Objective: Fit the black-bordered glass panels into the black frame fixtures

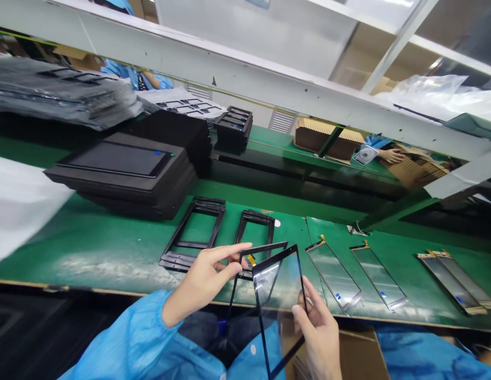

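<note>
My left hand (208, 279) pinches the upper left corner of a thin black frame (265, 247), which hangs tilted over the table's front edge. In my right hand (319, 327) is a glass touch panel (281, 295) with a black border, gripped by its right side. The panel overlaps the frame in view, and whether they touch is unclear. A small orange flex tab (251, 259) shows between them. Behind my hands, stacked black frames (196, 245) and a second stack (255, 217) lie on the green table (130, 253).
Glass panels (334, 274) (378, 277) lie right, with more (447, 285) at far right. Black foam trays (122, 184) carrying a screen (114, 158) stand left. A shelf beam (229, 63) crosses above. Another person's hand (391, 155) is across the table.
</note>
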### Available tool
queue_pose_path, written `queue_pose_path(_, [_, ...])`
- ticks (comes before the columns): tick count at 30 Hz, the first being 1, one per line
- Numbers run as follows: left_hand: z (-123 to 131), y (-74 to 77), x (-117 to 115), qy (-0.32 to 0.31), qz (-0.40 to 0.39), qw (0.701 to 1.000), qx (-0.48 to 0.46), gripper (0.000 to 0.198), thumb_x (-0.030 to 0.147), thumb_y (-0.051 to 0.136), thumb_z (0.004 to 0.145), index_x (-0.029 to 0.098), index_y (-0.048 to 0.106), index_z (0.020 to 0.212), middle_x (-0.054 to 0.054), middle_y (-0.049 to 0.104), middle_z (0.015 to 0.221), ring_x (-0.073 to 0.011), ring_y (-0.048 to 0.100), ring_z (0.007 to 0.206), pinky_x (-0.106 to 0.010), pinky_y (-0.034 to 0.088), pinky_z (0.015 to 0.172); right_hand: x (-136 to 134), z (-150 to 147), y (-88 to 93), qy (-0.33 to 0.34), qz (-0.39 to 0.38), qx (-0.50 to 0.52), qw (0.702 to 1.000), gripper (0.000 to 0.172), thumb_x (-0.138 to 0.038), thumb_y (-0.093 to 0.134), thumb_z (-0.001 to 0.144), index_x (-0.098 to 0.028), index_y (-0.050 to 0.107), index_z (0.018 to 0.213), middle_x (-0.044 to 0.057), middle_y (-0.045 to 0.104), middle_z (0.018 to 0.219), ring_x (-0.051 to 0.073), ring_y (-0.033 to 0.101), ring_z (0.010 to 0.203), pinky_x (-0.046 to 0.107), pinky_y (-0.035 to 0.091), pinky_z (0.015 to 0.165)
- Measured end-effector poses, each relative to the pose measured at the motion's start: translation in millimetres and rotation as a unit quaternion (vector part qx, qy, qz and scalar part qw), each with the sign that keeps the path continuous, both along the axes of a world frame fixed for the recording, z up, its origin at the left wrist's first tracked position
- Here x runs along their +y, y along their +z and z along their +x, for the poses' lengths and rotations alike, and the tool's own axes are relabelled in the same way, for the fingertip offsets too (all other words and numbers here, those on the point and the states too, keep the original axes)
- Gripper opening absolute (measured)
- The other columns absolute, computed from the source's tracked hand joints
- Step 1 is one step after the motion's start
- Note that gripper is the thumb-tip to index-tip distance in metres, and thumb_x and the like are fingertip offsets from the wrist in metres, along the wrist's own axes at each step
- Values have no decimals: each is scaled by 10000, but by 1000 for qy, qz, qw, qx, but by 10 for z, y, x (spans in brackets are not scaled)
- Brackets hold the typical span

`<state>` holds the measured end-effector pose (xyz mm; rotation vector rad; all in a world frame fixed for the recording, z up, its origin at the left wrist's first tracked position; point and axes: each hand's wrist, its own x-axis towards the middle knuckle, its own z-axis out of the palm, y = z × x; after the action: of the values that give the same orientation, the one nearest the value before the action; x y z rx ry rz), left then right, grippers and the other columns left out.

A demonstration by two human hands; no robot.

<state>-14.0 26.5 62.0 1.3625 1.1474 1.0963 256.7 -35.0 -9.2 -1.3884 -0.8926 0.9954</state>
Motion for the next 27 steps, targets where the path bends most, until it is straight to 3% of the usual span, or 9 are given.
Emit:
queue_pose_path(10, [15,-53,4,-9,17,998,-65,389,203,692,937,230,793,1312,-50,680,942,-166,650,794,-248,590,680,19,-54,-1,3,-29,11,1000,601,-412,873,780,-243,752,1344,104,767,1369,314,718,1266,361,640,968])
queue_pose_path(17, [10,-75,14,-3,10,995,-103,365,210,723,931,240,804,1285,-52,689,976,-170,678,803,-259,605,701,28,-88,20,5,-32,18,999,620,-438,896,763,-226,762,1330,104,729,1433,313,674,1336,390,552,1121])
queue_pose_path(27, [-4,-99,5,15,10,995,-99,344,253,759,916,236,821,1253,-65,678,969,-190,675,819,-273,625,687,33,-87,-14,-4,-10,-19,1000,587,-411,876,767,-241,777,1320,113,817,1234,330,774,1117,418,667,908])
